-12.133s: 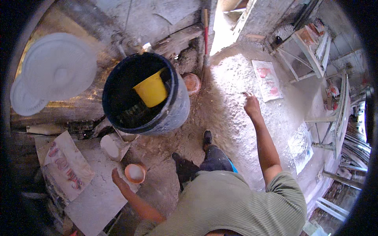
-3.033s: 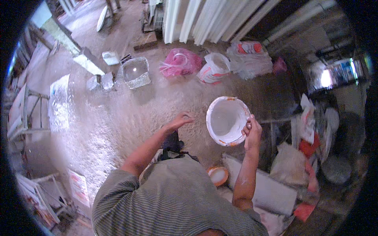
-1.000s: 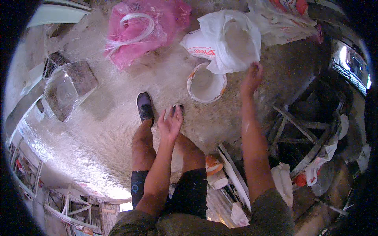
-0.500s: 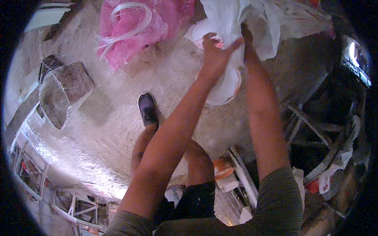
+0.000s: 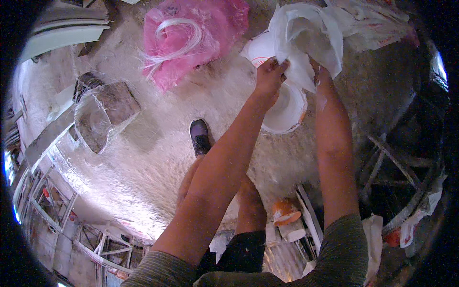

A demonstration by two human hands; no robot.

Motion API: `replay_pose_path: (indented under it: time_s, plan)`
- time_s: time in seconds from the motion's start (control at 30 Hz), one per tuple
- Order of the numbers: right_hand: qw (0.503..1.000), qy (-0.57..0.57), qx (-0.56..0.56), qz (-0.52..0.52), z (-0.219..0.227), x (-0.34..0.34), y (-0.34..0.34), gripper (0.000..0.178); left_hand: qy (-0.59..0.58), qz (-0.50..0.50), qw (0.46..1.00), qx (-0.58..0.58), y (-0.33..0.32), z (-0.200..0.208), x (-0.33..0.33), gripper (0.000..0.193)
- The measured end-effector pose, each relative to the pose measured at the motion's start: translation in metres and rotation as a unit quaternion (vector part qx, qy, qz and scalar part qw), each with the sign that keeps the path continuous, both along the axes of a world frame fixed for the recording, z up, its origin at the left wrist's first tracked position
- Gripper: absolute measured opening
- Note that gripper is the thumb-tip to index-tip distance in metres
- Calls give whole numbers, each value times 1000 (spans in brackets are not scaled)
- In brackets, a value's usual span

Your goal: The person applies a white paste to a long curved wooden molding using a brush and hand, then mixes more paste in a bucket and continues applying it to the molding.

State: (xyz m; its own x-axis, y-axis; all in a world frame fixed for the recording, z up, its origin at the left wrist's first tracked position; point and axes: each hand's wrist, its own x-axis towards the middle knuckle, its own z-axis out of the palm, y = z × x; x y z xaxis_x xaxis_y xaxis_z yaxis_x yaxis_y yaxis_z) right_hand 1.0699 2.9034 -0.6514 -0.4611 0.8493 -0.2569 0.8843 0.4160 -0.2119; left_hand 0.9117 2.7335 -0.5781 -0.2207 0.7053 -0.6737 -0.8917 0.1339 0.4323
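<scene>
As both arms (image 5: 217,174) stretch forward, the left hand (image 5: 270,80) pinches a thin, crumpled plastic bag (image 5: 300,69) near a round bucket (image 5: 286,115); the right hand's (image 5: 322,75) grip is unclear.

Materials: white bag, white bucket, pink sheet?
White bag: likely thin plastic film, semi-translucent; soft creases.
White bucket: probably rigid plastic, dull finish; round, stiff-looking rim.
Pink sheet: seemingly plastic film, slightly shiny; crumpled wrinkles. Woven not ruled out.

The bag (image 5: 302,67) is milky white, marked in red. The bundle (image 5: 217,40) is bright pink, the strands (image 5: 198,29) on it white. The bucket (image 5: 286,114) is white, with orange on its rim; the pot (image 5: 287,213), orange smudged white. The shoe (image 5: 199,135) is dark purplish, the shorts (image 5: 246,253) black, the sleeves (image 5: 161,270) grey-green, finely striped.
</scene>
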Motion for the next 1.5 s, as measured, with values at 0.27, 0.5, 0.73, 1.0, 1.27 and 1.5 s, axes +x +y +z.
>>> replay_pose_path:
  time_s: [0.27, 0.5, 0.73, 1.0, 1.27, 1.5]
  plan:
    - [995, 32, 93, -10, 6, -53, 20, 40, 47, 55, 996, 58, 16, -28, -2, 34]
    - [899, -335, 163, 231, -13, -5, 60, 38, 393, -99, 909, -102, 15, 17, 30, 104]
    - [996, -73, 43, 8, 52, -55, 3, 38, 302, -44, 944, -127, -74, 65, 22, 95]
    - [991, 2, 95, 89, 64, -25, 57, 40, 152, -38, 984, -84, -110, 89, 39, 84]
    - [971, 109, 168, 131, 87, -42, 65, 51, 124, -14, 981, -151, -213, 112, -3, 63]
    - [988, -82, -112, 70, 20, -4, 48, 65, 121, -20, 979, -165, -239, 151, -13, 55]
